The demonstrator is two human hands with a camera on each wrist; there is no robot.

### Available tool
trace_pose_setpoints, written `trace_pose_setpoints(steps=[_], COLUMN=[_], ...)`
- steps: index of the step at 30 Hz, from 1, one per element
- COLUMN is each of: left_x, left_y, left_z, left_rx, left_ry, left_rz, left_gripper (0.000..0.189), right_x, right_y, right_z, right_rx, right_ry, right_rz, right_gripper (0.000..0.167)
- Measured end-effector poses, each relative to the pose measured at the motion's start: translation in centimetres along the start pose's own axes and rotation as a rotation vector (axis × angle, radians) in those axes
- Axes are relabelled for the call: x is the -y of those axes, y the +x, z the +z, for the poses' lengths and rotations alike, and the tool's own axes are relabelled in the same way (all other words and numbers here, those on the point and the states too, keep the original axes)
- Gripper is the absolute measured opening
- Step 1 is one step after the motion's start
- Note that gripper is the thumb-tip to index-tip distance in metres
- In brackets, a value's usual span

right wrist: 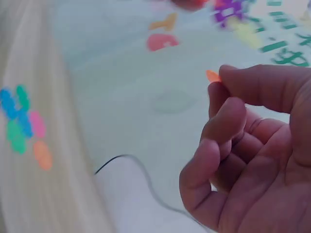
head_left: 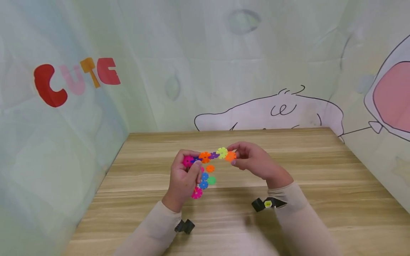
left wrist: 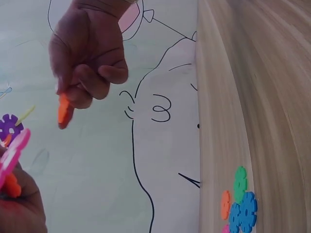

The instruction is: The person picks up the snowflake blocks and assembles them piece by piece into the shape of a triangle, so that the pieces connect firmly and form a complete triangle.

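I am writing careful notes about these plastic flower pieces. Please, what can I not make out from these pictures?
Head view: part of the flower chain, covered by the left hand.
Left wrist view: the rest of the flower chain, cut off by the left edge.
Right wrist view: most of the orange piece, hidden by the right hand.
Right wrist view: exact outlines of the loose pieces, blurred.

Head view above, wrists close, hands (head_left: 184, 177) (head_left: 257, 161) shared

The discs (head_left: 222, 153) look like smooth plastic, the tabletop (head_left: 144, 160) wood-grained, the sleeves (head_left: 302, 217) matt cloth.
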State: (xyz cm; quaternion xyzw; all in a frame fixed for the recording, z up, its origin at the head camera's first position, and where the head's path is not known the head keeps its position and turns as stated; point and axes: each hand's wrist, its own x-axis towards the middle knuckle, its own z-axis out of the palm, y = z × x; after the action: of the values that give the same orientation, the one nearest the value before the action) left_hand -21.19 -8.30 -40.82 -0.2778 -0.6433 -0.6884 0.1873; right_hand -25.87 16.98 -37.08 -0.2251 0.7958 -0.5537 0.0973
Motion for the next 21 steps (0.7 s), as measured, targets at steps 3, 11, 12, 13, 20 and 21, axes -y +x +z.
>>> trace_pose_setpoints(steps=[3,11,12,13,20,21], left_x=[-0.1,0.0,0.0,0.0,0.0,0.0], left_y=[0.0,-0.1,-0.1,-0.1,-0.1,-0.1], left_z=[0.0,0.1,0.1,0.1,0.0,0.0], left_rx=[0.000,0.005,0.009,0.011,0.030,0.036], left_ry=[0.005,-0.005,-0.008,-0.010,-0.007,-0.004], left_rz=[-0.013,-0.012,-0.010,-0.008,-0.010,-0.009], left_gripper=[0.015,0.016,0.016,0.016,0.017,0.017], right_x=[1.1,1.9,1.9,1.9,2.1,2.1], right_y=[-0.7,-1.4,-1.5,-1.5,-1.6,-1.6], right_z=[-0.6,-1.1,-1.0,-1.0,-0.7,-0.6], right_rx=[0.002,0.012,0.022,0.030,0.046,0.047], right_ry=[0.040,0.059,0.064,0.065,0.069,0.071], right_rz=[-0.042,-0.055,-0.058,-0.063,-0.064,-0.058], right_gripper=[0.037,0.034,0.034,0.034,0.030,0.030])
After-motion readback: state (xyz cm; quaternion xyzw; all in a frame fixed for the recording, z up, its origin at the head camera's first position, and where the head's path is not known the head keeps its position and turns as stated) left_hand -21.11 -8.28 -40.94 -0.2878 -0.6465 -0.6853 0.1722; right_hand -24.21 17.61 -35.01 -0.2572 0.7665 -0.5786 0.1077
